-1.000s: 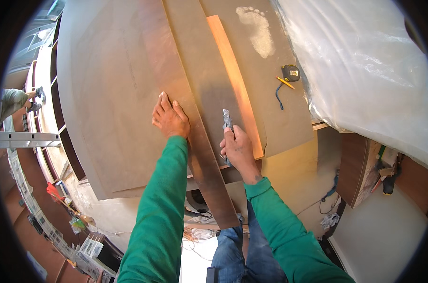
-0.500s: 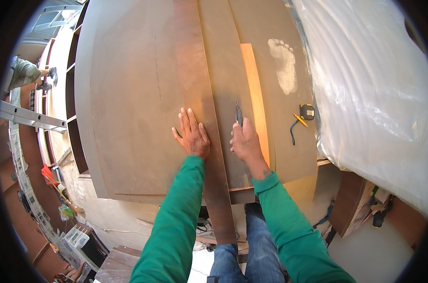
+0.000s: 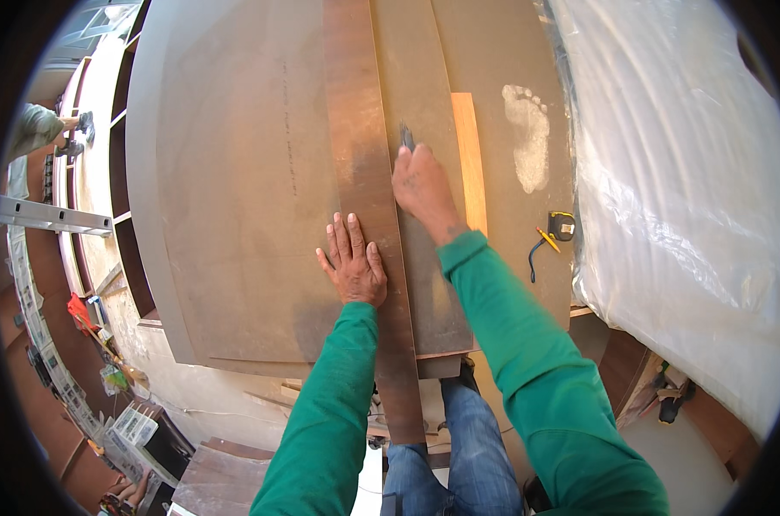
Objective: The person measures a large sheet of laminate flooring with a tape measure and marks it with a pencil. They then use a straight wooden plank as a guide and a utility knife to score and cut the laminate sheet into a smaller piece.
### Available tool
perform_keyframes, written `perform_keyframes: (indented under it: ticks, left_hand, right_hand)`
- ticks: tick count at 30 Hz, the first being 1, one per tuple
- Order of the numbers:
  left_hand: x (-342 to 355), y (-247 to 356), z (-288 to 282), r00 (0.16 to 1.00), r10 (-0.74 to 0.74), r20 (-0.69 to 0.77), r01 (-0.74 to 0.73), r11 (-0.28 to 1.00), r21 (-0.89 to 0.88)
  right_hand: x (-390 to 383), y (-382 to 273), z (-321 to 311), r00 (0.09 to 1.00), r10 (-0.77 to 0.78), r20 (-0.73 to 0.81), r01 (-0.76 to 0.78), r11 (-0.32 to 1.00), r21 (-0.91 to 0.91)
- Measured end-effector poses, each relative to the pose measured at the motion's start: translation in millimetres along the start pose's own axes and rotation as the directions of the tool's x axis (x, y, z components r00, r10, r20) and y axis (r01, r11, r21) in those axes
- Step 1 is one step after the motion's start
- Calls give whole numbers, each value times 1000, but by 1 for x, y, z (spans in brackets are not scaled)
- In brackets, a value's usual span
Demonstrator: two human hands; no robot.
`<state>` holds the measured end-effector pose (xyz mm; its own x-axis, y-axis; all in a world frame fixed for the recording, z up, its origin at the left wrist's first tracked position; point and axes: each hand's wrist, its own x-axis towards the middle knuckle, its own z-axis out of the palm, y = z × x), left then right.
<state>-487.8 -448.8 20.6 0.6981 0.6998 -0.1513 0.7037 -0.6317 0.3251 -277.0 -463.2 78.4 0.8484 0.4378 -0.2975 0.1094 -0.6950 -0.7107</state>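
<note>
My left hand [image 3: 354,267] lies open, fingers spread, on a large brown sheet [image 3: 218,129] against the left edge of a long, darker brown strip [image 3: 355,103], which overhangs the front edge. My right hand [image 3: 420,185] is closed around a dark utility knife [image 3: 406,134] just right of that strip, over a narrower sheet; the blade is hard to make out. A light orange wooden strip [image 3: 469,138] lies farther right, beside a pale footprint mark [image 3: 525,133]. A black-and-yellow tape measure [image 3: 561,225] and a yellow pencil [image 3: 548,240] with a dark cord lie at the right.
Crinkled translucent plastic [image 3: 665,172] covers the right side. At left are open shelving [image 3: 127,241], a metal ladder [image 3: 54,215] and another person's arm and gloved hands [image 3: 41,129]. Low down are my jeaned legs, loose boards [image 3: 222,469] and tools hanging at the right.
My right hand with the knife has moved away from me and leftward, up along the dark strip's edge. My left hand stays flat, and the view has shifted.
</note>
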Motion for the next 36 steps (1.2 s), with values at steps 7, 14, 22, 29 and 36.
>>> perform_keyframes:
  ticks: [7,14,22,29,36]
  left_hand:
    - [2,-2,-2,1000,3,-6,-4,1000,-1]
    - [1,-1,-3,1000,4,3,-4,1000,-19]
    - [4,0,-2,1000,2,-24,-3,1000,-28]
    - [-1,-7,3,1000,18,-17,-19,999,-31]
    - [2,0,6,999,26,-41,-29,997,-73]
  right_hand:
    - [53,-16,18,998,-12,57,12,1000,14]
    - [63,-9,31,989,-103,106,110,992,-61]
    - [82,-4,23,912,-333,240,379,907,-182]
    - [67,-25,20,906,35,422,126,929,-348]
    - [6,15,26,896,-118,428,301,870,-391]
